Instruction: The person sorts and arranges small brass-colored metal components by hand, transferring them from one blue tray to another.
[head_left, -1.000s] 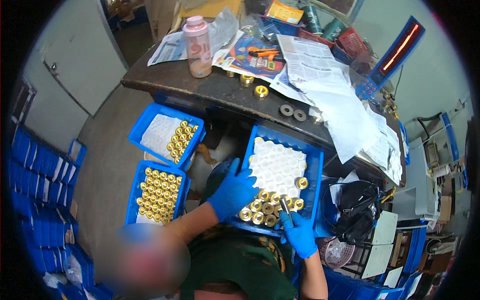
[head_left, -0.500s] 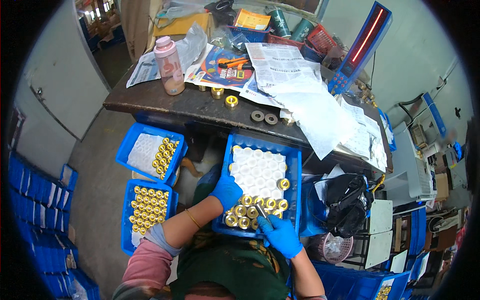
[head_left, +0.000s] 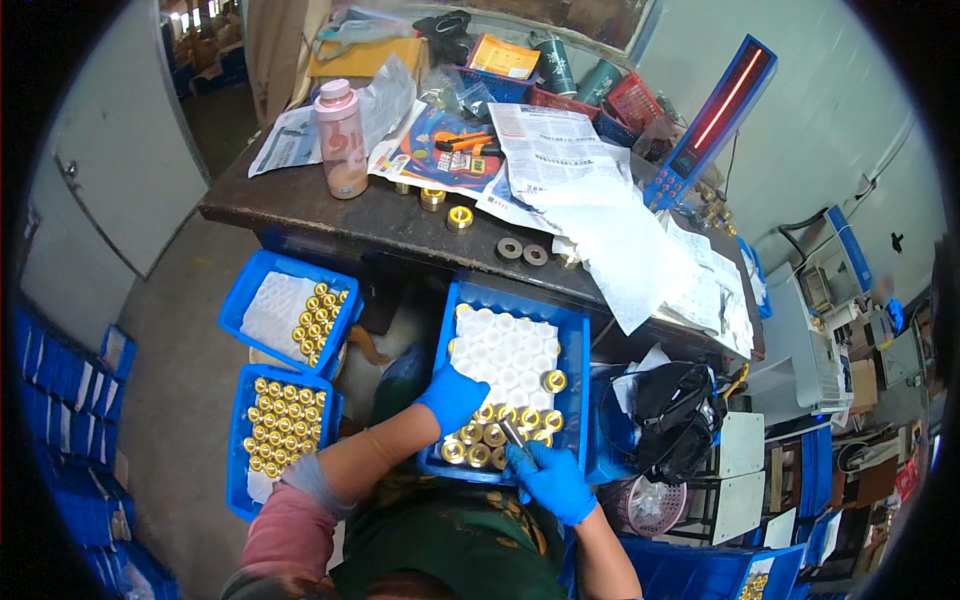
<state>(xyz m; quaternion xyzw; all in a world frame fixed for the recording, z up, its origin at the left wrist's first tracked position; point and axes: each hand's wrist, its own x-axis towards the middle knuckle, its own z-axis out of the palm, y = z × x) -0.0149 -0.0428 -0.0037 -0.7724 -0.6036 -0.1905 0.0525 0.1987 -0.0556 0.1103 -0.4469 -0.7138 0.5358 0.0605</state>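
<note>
In front of me a blue crate (head_left: 577, 370) holds several rows of brass ring-shaped fittings (head_left: 453, 452), with a white dimpled sheet (head_left: 508, 345) over its far part. One brass fitting (head_left: 554, 381) sits on the sheet's right edge. My left hand (head_left: 455, 397), in a blue glove, is closed at the sheet's near left edge, over the fittings; what its fingers hold, if anything, is hidden. Also gloved in blue, my right hand (head_left: 552, 482) grips a short metal rod (head_left: 511, 432) at the crate's near right corner. The rod slants up and left over the fittings.
Two more blue crates of brass fittings, an upper one (head_left: 230, 318) and a lower one (head_left: 236, 480), stand at the left. The dark table (head_left: 290, 215) carries a pink bottle (head_left: 342, 145), papers (head_left: 560, 150) and metal rings (head_left: 510, 248). A black bag (head_left: 680, 420) lies at right.
The whole view has shifted slightly left. Against the crate, both hands keep nearly the same places, and the rod in my right hand has tilted a little.
</note>
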